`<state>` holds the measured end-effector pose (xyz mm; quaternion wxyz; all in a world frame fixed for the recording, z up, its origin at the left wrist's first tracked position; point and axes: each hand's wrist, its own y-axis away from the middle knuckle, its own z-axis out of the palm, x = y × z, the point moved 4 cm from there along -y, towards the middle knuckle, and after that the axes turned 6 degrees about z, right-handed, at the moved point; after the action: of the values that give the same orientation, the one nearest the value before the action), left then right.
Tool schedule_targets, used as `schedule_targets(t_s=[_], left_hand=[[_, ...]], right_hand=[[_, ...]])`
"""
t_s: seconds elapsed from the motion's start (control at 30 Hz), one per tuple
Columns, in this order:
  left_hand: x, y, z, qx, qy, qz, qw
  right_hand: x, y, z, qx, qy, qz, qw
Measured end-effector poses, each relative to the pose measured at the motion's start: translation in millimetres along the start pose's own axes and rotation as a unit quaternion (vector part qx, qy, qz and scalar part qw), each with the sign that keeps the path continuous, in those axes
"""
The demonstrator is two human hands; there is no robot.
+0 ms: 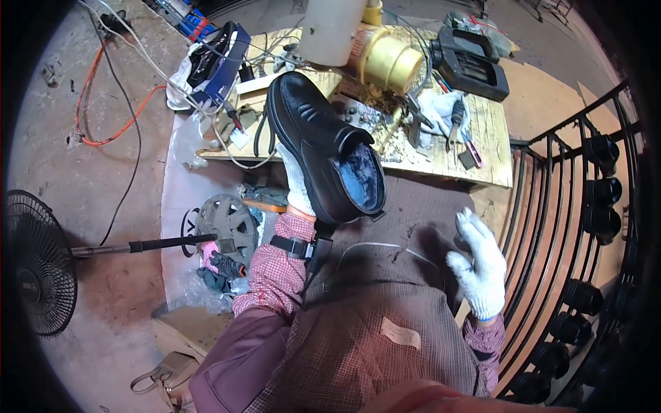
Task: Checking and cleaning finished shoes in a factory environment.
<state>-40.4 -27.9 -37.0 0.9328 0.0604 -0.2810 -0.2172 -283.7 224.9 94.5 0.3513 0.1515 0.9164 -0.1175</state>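
With our left hand (296,182) in its white knit glove, we are holding up a black slip-on shoe (313,148), gripping it from its left side; the sole is hiding most of the fingers, so we are not seeing how far they are wrapping round; the shoe is hanging above our lap and the near edge of the wooden workbench (441,165), its toe pointing away from us, its opening tilting toward us and showing a fuzzy blue lining; our right hand (480,268), also gloved, is holding nothing, its fingers reaching forward and its thumb spreading apart from them, just right of our brown checked apron (385,316); around our left wrist we are wearing a black buckled strap (292,246) over a red-and-white checked sleeve (270,272); on the bench, beyond the shoe, a yellow cylindrical machine part (394,62) is standing out beside a pale cylinder (332,31), while a black-handled screwdriver (456,117) is lying against a white cloth (435,107), and a black plastic case (471,65) is sitting near the far right corner; a black metal rack (551,162) on our right is bearing black shoes (600,193), and a black fan (38,275) is standing on our left
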Motion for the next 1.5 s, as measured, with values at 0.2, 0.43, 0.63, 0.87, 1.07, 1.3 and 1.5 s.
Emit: schedule_targets(t_s=[0.2,0.43,0.63,0.87,1.07,1.3,1.5], left_hand=[[22,-49,17,-0.093,-0.002,0.043,0.995],[8,-85,-11,-0.162,-0.057,0.010,0.985],[0,-45,65,-0.212,0.236,-0.076,0.945],[0,-35,84,-0.283,0.307,-0.097,0.904],[4,-16,13,-0.163,0.337,-0.071,0.924],[48,-16,26,0.081,-0.149,0.186,0.968],[87,-49,83,0.131,-0.231,0.319,0.910]], right_hand=[[22,21,11,-0.002,-0.017,0.085,0.996],[36,15,23,-0.022,-0.018,0.110,0.994],[32,-1,23,-0.021,0.012,0.070,0.997],[27,9,28,-0.024,0.020,0.046,0.998],[33,26,31,-0.019,0.047,0.049,0.997],[43,26,35,-0.038,0.074,0.070,0.994],[45,18,36,-0.019,0.085,0.036,0.996]])
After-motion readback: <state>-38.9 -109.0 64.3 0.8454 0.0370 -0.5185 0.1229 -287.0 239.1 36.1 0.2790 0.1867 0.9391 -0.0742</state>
